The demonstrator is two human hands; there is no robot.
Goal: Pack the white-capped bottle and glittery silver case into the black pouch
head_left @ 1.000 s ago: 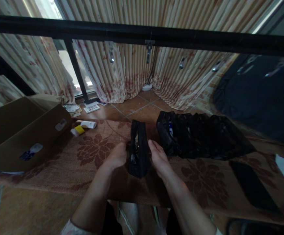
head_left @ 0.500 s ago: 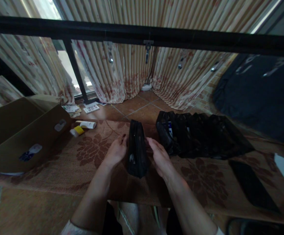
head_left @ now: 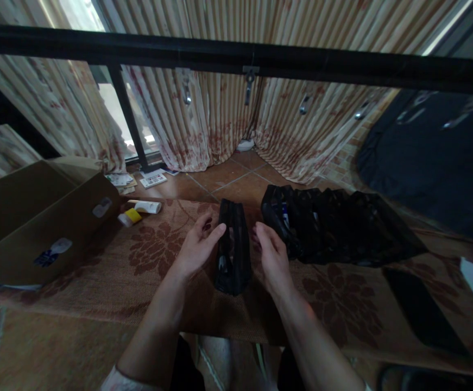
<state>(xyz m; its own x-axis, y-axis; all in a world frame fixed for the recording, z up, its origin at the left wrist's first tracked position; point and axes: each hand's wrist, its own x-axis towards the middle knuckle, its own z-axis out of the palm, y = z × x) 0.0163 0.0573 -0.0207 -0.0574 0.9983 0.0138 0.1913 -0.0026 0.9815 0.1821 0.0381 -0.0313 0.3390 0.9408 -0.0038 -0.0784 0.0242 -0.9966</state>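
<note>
A black mesh zip pouch (head_left: 233, 255) stands on its narrow side on the brown flowered cloth, between my two hands. My left hand (head_left: 197, 244) is at its left side with thumb and fingers apart; the thumb tip reaches the pouch's upper left edge. To the right of the pouch is my right hand (head_left: 272, 252), its fingers bent and a small gap between them and the mesh. Something pale shows dimly through the pouch's near end. Further right, several similar black mesh pouches (head_left: 338, 228) lie in a row against each other.
An open cardboard box (head_left: 85, 222) stands at the left. Beside it lie a white tube (head_left: 148, 207) and a yellow-and-white item (head_left: 130, 217). A dark flat panel (head_left: 423, 309) rests at the right. A black metal bar (head_left: 220, 53) with hanging clips crosses ahead, before striped curtains (head_left: 220, 119).
My left thumb has come over to the pouch's upper edge. My right hand's fingers have bent and lifted slightly. The pouch stays upright in about the same place.
</note>
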